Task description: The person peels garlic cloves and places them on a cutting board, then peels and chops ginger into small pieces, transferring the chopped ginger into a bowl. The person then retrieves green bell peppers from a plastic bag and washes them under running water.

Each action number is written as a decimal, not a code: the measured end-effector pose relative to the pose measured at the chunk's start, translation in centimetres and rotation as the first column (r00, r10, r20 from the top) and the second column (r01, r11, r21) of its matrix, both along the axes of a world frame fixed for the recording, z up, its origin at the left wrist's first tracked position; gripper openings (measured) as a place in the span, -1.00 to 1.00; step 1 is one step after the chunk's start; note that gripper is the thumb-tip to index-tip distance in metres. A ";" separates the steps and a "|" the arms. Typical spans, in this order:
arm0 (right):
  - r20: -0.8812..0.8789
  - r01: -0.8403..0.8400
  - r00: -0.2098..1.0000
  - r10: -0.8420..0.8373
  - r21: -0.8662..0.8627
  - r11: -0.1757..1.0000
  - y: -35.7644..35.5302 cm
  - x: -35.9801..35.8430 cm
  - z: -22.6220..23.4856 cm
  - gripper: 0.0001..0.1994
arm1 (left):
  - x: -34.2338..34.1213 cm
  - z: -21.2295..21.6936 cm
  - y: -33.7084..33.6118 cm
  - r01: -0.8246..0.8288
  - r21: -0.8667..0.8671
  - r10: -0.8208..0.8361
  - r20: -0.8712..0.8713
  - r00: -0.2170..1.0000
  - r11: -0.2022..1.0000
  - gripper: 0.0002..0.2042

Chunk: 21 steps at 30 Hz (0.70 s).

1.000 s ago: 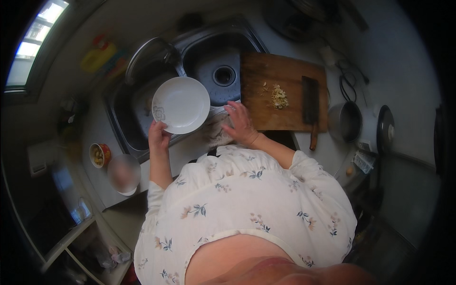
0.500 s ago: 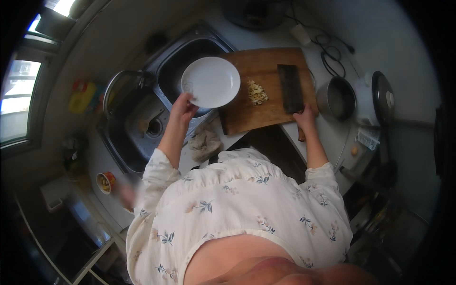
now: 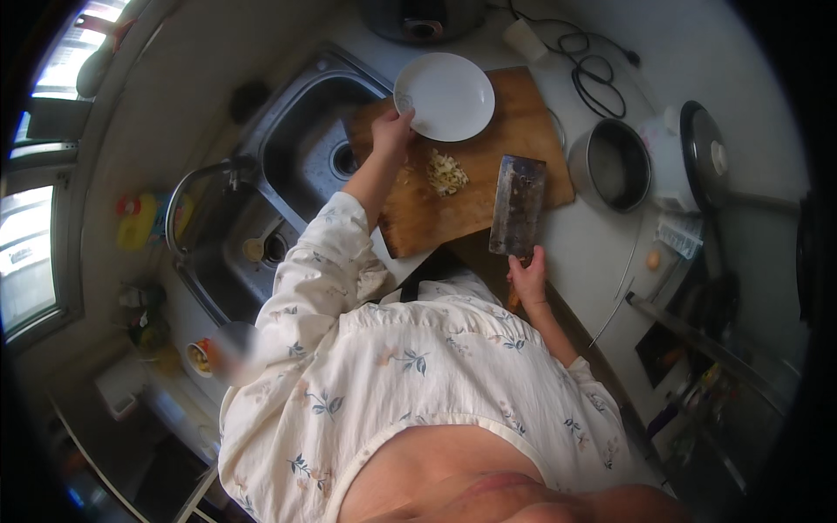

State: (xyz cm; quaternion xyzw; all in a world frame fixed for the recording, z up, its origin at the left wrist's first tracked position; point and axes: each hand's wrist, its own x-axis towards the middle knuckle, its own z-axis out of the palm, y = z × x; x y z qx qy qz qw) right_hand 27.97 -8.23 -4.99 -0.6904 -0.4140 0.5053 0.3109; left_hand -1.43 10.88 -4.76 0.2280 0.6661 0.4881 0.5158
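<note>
A round white plate [image 3: 447,98] is held at its near left rim by my left hand [image 3: 392,135], over the far left part of the wooden cutting board [image 3: 510,113]. My right hand [image 3: 527,277] is closed round the handle of a cleaver [image 3: 520,202]. The wide, dark, stained blade points away from me and overlaps the board's near right part. Between plate and blade lies a small heap of chopped pale yellow-white pieces [image 3: 446,173] on the board. What they are is too small to tell.
A double steel sink [image 3: 296,131] with a curved faucet [image 3: 179,200] adjoins the board on the left. To the right stand a metal pot [image 3: 610,166] and a white appliance with a dark lid [image 3: 702,157]. A black cable [image 3: 602,87] lies behind; an egg [image 3: 653,260] rests near the right edge.
My left hand has carried the plate away from me and to the right. The cleaver has been lifted and drawn toward me in my right hand, its blade now tilted.
</note>
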 end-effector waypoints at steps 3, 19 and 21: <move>-0.020 0.018 1.000 -0.018 -0.007 1.000 -0.2 -1.1 -0.4 -0.67 | -0.7 -0.4 -2.6 0.252 0.152 -0.123 -0.569 0.813 0.956 -0.69; 0.007 -0.273 0.962 0.273 -0.035 0.961 -1.9 -11.5 -1.0 -0.69 | 5.4 -1.3 -9.4 0.575 0.269 -0.121 -0.826 0.550 0.773 -0.50; -0.017 -0.291 0.957 0.291 -0.120 0.949 -2.2 -11.0 0.5 -0.69 | 5.7 -0.5 -10.2 0.572 0.318 -0.121 -0.791 0.600 0.756 -0.54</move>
